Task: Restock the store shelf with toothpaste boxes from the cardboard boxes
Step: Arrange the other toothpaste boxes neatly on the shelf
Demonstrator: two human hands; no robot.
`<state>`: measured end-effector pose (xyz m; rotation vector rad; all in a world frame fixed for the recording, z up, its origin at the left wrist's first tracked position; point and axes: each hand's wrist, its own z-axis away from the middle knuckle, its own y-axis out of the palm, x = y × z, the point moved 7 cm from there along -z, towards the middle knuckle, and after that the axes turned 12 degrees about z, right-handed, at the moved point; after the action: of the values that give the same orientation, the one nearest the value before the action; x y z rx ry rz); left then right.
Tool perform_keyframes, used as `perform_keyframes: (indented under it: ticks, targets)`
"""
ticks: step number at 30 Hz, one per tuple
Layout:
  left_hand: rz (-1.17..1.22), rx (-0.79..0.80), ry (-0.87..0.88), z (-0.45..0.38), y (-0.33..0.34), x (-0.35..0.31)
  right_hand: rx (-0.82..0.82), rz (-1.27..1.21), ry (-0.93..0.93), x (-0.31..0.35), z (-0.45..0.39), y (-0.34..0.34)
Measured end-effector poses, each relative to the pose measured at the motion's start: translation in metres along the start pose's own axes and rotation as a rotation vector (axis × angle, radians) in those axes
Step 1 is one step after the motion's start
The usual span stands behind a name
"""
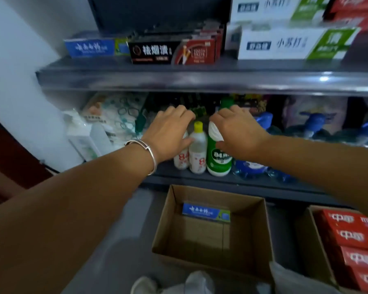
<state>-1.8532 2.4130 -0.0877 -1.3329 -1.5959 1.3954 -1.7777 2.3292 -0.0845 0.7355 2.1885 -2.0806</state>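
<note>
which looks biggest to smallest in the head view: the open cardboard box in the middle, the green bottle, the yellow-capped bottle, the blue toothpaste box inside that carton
1. open cardboard box
2. green bottle, partly hidden by the right hand
3. yellow-capped bottle and blue toothpaste box: look about alike, and depth differs, so unranked

A shop: metal shelves (200,79) carry rows of boxed toothpaste (293,44) above bottles (219,151) of cleaner, with open stock cartons (164,225) on the floor below.

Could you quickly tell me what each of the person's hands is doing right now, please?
Left hand: curled over a white bottle on the lower shelf.
Right hand: gripping the top of the green bottle.
</note>
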Motion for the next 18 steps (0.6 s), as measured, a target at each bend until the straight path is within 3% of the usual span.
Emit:
perform_keyframes:
  ticks: [7,18]
  targets:
    - [0.061,0.205,-0.035,0.03,0.105,-0.005,0.201,-0.059,-0.038,0.02,0.033,0.102]
    - [0.196,0.368,-0.034,0.06,0.237,0.016,0.372,-0.214,-0.157,0.07,0.042,0.24]
